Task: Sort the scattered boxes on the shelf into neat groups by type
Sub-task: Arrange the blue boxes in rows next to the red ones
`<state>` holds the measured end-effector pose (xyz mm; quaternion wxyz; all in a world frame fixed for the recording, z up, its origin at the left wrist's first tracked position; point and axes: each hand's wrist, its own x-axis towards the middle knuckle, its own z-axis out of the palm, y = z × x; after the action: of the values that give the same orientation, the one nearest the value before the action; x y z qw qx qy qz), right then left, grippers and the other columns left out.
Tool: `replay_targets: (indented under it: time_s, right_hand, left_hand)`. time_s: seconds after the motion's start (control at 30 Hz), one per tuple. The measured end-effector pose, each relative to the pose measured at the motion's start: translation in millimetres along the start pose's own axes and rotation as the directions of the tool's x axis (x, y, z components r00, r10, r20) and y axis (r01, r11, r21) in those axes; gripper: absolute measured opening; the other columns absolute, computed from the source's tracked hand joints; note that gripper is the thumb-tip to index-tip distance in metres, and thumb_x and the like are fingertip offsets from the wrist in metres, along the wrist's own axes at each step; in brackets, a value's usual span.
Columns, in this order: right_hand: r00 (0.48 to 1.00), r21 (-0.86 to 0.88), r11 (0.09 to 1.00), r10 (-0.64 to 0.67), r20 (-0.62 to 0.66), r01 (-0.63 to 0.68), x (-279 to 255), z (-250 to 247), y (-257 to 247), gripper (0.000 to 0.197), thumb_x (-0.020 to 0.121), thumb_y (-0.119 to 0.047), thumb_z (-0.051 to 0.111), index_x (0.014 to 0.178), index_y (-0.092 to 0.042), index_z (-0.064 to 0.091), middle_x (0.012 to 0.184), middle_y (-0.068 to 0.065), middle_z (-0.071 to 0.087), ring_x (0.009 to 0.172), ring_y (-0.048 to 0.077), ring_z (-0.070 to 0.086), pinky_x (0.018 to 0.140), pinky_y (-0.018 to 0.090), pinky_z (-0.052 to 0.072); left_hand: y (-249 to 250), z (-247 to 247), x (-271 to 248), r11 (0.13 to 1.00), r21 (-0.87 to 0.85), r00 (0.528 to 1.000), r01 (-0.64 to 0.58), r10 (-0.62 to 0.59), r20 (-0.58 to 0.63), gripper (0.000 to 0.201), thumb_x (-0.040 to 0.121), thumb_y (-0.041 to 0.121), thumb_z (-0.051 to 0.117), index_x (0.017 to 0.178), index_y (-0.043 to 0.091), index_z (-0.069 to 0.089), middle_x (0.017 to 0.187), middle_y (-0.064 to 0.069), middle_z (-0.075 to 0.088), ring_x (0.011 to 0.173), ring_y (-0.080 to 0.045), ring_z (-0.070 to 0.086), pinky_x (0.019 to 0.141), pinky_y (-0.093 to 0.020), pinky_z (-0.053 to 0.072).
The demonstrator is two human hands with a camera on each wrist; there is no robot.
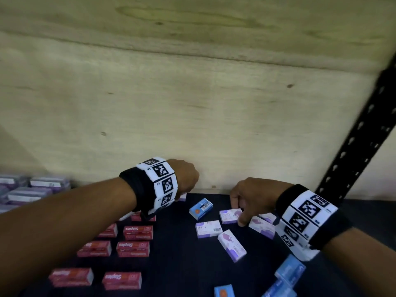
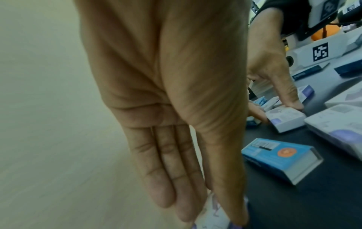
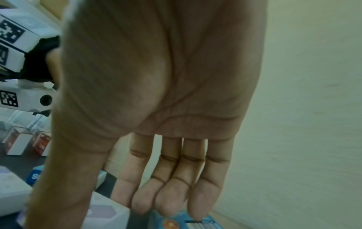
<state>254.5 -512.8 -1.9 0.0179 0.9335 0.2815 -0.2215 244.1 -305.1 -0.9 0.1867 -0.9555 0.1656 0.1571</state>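
My left hand (image 1: 186, 176) pinches one purple box (image 2: 213, 216) at the shelf's (image 1: 182, 264) back; my right hand (image 1: 246, 198) grips another purple box (image 1: 230, 215). I count eight red boxes (image 1: 138, 232) beneath my left arm, four blue boxes (image 1: 201, 207), six purple in all.

You have the red boxes (image 1: 120, 251) grouped on the shelf (image 1: 177, 264) at 9 o'clock of the scattered purple boxes (image 1: 220, 230), blue boxes (image 1: 287, 273) at 5.
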Motion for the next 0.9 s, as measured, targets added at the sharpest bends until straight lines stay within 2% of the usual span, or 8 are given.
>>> replay_targets:
  time_s: [0.13,0.23,0.37,0.47,0.57,0.63,0.73,0.9]
  right_hand:
    - [0.999,0.025,0.999,-0.019,-0.031,0.019,-10,1,5,0.033,0.069,-0.034,0.087,0.095,-0.023,0.069,0.075,-0.012,0.064,0.072,0.009,0.06,0.063,0.023,0.045]
    - [0.998,0.04,0.999,-0.014,-0.064,0.016,-21,-1,13,0.031,0.071,-0.036,0.086,0.093,-0.025,0.068,0.085,-0.008,0.07,0.082,0.012,0.066,0.071,0.027,0.051]
    - [0.994,0.021,1.0,0.019,-0.105,-0.017,-36,-4,25,0.03,0.071,-0.04,0.084,0.092,-0.029,0.066,0.088,-0.011,0.065,0.079,0.008,0.06,0.072,0.025,0.048]
    - [0.991,0.047,0.996,0.082,-0.102,-0.078,-52,-4,41,0.029,0.071,-0.038,0.085,0.089,-0.028,0.065,0.083,-0.012,0.064,0.074,0.007,0.06,0.072,0.026,0.05]
    - [0.982,0.055,0.986,0.165,-0.09,-0.16,-71,0,62,0.028,0.072,-0.039,0.085,0.087,-0.027,0.064,0.084,-0.012,0.066,0.077,0.008,0.06,0.072,0.024,0.048]
    - [0.97,0.049,0.972,0.232,-0.071,-0.229,-83,5,79,0.028,0.073,-0.04,0.084,0.082,-0.027,0.061,0.083,-0.012,0.065,0.079,0.009,0.06,0.073,0.024,0.047]
    - [0.941,0.033,0.943,0.333,-0.061,-0.331,-102,11,103,0.026,0.075,-0.042,0.082,0.082,-0.026,0.063,0.081,-0.012,0.063,0.081,0.01,0.06,0.075,0.025,0.048]
    - [0.892,0.051,0.893,0.449,-0.057,-0.447,-123,24,135,0.027,0.075,-0.045,0.08,0.09,-0.027,0.068,0.088,-0.011,0.066,0.087,0.011,0.062,0.069,0.024,0.046]
  left_hand:
    - [-2,-6,-14,0.995,-0.018,0.995,-0.095,0.096,0.039,0.039,0.083,0.01,0.071,0.122,0.013,0.068,0.122,-0.005,0.065,0.104,-0.026,0.062,0.07,-0.026,0.04]
    - [-5,-5,-22,0.988,-0.048,0.986,-0.149,0.152,0.064,0.052,0.08,0.01,0.077,0.129,0.016,0.061,0.126,-0.003,0.06,0.107,-0.023,0.058,0.072,-0.025,0.041]
    - [-8,5,-24,0.987,-0.077,0.989,-0.142,0.145,0.036,0.051,0.076,0.011,0.079,0.121,0.018,0.056,0.107,0.0,0.054,0.089,-0.017,0.05,0.065,-0.025,0.039]
    - [-5,6,-23,0.991,-0.016,0.991,-0.129,0.13,0.037,0.045,0.079,0.018,0.077,0.12,0.016,0.058,0.114,-0.005,0.059,0.097,-0.024,0.058,0.069,-0.028,0.041]
    - [2,0,-23,0.99,-0.039,0.99,-0.137,0.138,0.011,0.037,0.083,0.026,0.072,0.117,0.017,0.06,0.112,-0.004,0.062,0.09,-0.022,0.057,0.063,-0.026,0.042]
    - [12,-8,-24,0.984,-0.074,0.985,-0.162,0.157,-0.064,0.034,0.083,0.033,0.071,0.114,0.023,0.06,0.107,0.001,0.061,0.087,-0.018,0.055,0.067,-0.026,0.042]
    - [41,-24,-21,0.96,-0.104,0.959,-0.261,0.245,-0.145,0.036,0.085,0.036,0.067,0.119,0.027,0.059,0.107,0.004,0.06,0.09,-0.019,0.057,0.073,-0.028,0.043]
    - [110,-54,-6,0.872,-0.118,0.864,-0.474,0.435,-0.255,0.041,0.093,0.033,0.06,0.132,0.021,0.057,0.118,-0.001,0.061,0.103,-0.022,0.058,0.077,-0.027,0.041]
